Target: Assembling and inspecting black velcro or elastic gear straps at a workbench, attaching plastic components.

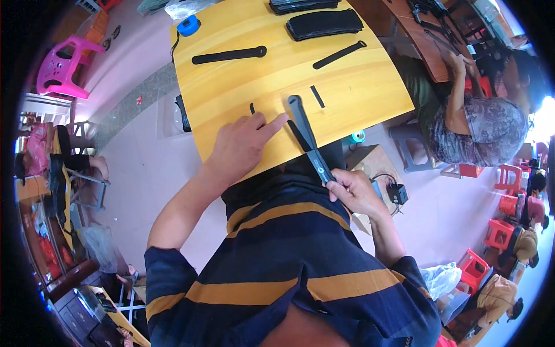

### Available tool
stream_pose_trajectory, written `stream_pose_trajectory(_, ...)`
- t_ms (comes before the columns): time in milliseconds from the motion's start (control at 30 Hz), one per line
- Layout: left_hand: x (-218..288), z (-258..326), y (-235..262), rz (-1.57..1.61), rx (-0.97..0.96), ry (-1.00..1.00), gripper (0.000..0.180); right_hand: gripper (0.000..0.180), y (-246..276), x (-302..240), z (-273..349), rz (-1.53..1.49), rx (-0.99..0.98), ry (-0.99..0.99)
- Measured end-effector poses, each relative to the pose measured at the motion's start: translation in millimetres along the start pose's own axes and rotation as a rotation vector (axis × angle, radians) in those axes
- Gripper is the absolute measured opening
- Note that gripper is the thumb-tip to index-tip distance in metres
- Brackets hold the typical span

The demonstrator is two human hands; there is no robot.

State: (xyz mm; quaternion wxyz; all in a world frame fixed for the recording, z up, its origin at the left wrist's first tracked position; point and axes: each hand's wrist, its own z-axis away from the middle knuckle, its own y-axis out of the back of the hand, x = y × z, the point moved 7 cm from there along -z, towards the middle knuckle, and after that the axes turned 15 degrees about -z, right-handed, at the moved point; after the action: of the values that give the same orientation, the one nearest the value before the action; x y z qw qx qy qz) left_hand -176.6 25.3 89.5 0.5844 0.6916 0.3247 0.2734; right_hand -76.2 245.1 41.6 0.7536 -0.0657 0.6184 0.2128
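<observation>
My right hand [354, 189] is closed around one end of a black strap [306, 127] near the table's front edge. The strap slants up and away over the wood, its far end rounded and slightly blurred, and looks doubled along part of its length. My left hand [245, 137] rests on the tabletop left of the strap, thumb stretched toward it, other fingers partly bent and seemingly holding nothing. A short dark strip [252, 108] shows just beyond its fingertips. Farther back lie two more straps with ringed ends, one at left [228, 55] and another at right [340, 55].
The yellow wooden table [260, 81] carries a stack of black straps [324, 24] at its far side, a blue tape measure [188, 25] and a dark narrow slot or strip [317, 96]. A cardboard box [376, 165] stands at right. Another person [480, 130] sits at a brown table.
</observation>
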Motion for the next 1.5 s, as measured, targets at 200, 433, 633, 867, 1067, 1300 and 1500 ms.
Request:
stream_pose_trajectory(200, -67, -27, 29, -0.179, 0.236, 0.220, 0.057, 0.019, 9, -3, 20, 0.002, 0.002, 0.051)
stream_pose_trajectory(433, -132, -22, 67, -0.338, 0.315, 0.393, 0.051, 0.020, 11, 0, 27, -0.064, -0.137, 0.038)
stream_pose_trajectory(633, -224, 26, 121, -0.385, 0.494, 0.622, 0.046, 0.015, 29, 68, 62, -0.226, -0.144, -0.124)
stream_pose_trajectory(867, -117, -60, 95, 0.275, 0.374, 0.387, 0.044, 0.018, 4, 48, 7, -0.311, -0.110, -0.009)
stream_pose_trajectory(1067, -2, -163, 111, 0.642, 0.423, 0.061, 0.043, 0.017, -17, 68, -5, -0.286, -0.082, 0.064)
stream_pose_trajectory(1300, 55, -221, -23, 1.122, -0.229, 0.404, 0.045, 0.018, -16, 68, -1, -0.246, -0.014, 0.070)
stream_pose_trajectory(1500, 46, -194, -116, 1.159, -0.554, 0.525, 0.041, 0.019, -12, 74, 3, -0.261, -0.016, 0.074)
